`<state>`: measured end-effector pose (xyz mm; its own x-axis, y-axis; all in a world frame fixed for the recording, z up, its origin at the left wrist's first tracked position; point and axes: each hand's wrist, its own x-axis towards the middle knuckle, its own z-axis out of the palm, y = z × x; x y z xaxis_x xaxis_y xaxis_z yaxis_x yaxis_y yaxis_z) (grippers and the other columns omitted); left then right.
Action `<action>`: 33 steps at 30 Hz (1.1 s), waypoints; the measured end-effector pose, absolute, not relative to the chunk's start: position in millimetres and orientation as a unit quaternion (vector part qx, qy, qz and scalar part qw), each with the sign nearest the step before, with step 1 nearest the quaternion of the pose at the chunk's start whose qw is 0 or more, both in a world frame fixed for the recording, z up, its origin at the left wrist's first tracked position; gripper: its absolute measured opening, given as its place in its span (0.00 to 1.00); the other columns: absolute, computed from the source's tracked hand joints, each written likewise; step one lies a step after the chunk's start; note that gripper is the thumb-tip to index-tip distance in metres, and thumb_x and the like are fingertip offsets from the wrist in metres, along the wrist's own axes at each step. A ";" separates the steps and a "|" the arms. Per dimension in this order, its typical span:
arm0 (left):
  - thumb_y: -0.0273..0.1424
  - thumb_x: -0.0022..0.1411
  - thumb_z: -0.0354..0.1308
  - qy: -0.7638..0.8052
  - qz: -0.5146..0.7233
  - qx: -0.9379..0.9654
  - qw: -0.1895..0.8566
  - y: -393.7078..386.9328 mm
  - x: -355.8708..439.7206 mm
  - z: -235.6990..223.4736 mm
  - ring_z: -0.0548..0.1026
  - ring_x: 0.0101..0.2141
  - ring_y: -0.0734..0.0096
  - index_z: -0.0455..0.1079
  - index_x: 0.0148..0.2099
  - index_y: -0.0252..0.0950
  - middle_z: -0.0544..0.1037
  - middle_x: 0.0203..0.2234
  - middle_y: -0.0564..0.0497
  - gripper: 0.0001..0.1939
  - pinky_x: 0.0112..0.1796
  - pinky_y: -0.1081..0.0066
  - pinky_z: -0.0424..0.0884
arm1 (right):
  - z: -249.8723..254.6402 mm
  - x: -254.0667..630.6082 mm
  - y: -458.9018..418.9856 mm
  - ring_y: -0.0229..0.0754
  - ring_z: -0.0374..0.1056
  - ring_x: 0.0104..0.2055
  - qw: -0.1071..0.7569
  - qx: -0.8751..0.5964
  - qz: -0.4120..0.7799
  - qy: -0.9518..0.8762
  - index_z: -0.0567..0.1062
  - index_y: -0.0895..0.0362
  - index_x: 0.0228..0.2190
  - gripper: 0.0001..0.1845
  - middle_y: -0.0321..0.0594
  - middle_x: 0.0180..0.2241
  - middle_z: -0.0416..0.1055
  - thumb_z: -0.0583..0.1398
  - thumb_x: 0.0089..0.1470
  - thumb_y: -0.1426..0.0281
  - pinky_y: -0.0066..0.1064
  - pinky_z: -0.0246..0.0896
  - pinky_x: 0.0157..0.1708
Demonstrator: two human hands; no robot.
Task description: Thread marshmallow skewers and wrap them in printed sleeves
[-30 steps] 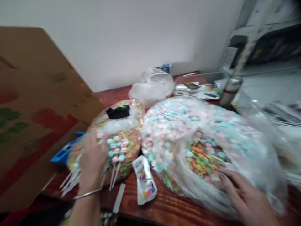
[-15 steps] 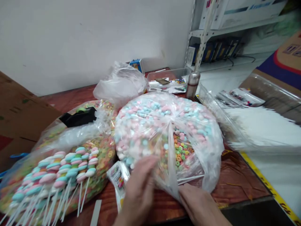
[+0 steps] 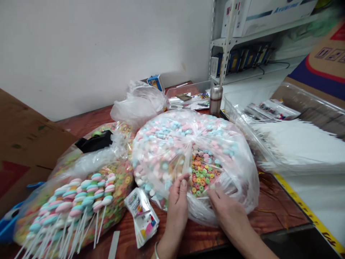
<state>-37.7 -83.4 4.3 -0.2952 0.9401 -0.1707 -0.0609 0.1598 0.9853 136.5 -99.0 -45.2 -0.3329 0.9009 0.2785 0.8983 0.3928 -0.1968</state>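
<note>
A large clear plastic bag [image 3: 237, 180] full of pink, blue and white candies stands on the table in front of me. Its front gapes, showing small ring candies [image 3: 202, 176] in orange, green and yellow. At the left rim of that gap, my left hand [image 3: 178, 201] pinches the plastic between thumb and fingers. My right hand [image 3: 229, 212] has its fingers closed on the plastic at the lower right of the gap; the fingertips are partly hidden. Printed packets [image 3: 142, 216] lie left of my left hand. Farther left, candy skewers [image 3: 72, 201] rest on another bag of ring candies [image 3: 118, 180].
A clear bin of white sticks [image 3: 302, 144] stands at the right. Behind the bag are a metal flask [image 3: 216, 100], a shallow clear tray [image 3: 191, 90] and a crumpled plastic bag [image 3: 140, 102]. Cardboard boxes flank both sides; a flat strip [image 3: 114, 244] lies in front.
Both hands have moved up onto the bag's opening, which now spreads wider and shows more ring candies. The strip of plastic across the gap has shifted left. The view has moved slightly.
</note>
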 end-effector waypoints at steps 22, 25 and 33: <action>0.36 0.58 0.63 0.564 0.501 0.472 0.456 -81.3 -18.4 41.3 0.78 0.32 0.62 0.79 0.36 0.39 0.82 0.30 0.47 0.07 0.36 0.66 0.74 | -11.3 140.6 -91.3 0.43 0.74 0.35 0.421 -0.528 0.289 -0.679 0.73 0.52 0.39 0.10 0.39 0.33 0.76 0.54 0.63 0.63 0.30 0.62 0.35; 0.33 0.58 0.63 0.500 0.495 0.585 0.404 -89.6 -25.2 52.7 0.79 0.37 0.57 0.81 0.38 0.44 0.83 0.33 0.45 0.06 0.41 0.61 0.73 | -4.5 133.4 -92.9 0.40 0.68 0.24 0.430 -0.520 0.530 -0.514 0.74 0.54 0.35 0.20 0.34 0.22 0.70 0.52 0.62 0.52 0.28 0.58 0.25; 0.38 0.59 0.62 0.443 0.452 0.648 0.423 -85.3 -6.3 20.7 0.78 0.39 0.52 0.80 0.41 0.49 0.82 0.34 0.43 0.08 0.46 0.54 0.72 | 3.3 151.2 -53.2 0.40 0.68 0.28 0.415 -0.492 0.649 -0.404 0.75 0.56 0.42 0.21 0.34 0.24 0.70 0.59 0.55 0.53 0.27 0.60 0.28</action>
